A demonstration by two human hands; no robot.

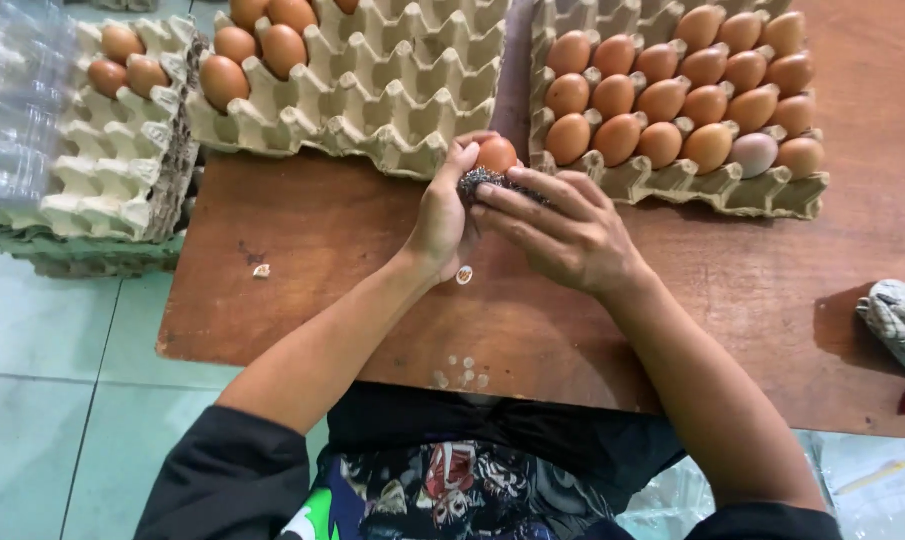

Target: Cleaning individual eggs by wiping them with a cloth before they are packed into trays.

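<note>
A brown wooden bench (372,300) carries two cardboard egg trays. The right tray (772,195) is nearly full of brown eggs, with one paler egg (753,153) near its front edge. The middle tray (402,90) is mostly bare cups, with a few brown eggs (257,45) at its far left corner. Off the bench's left edge, a stack of trays (102,170) holds three more eggs. Between the two bench trays, the left hand (442,215) grips a single brown egg (495,154), while the right hand (562,235) presses a dark wiry scrubber (482,182) against its underside
</note>
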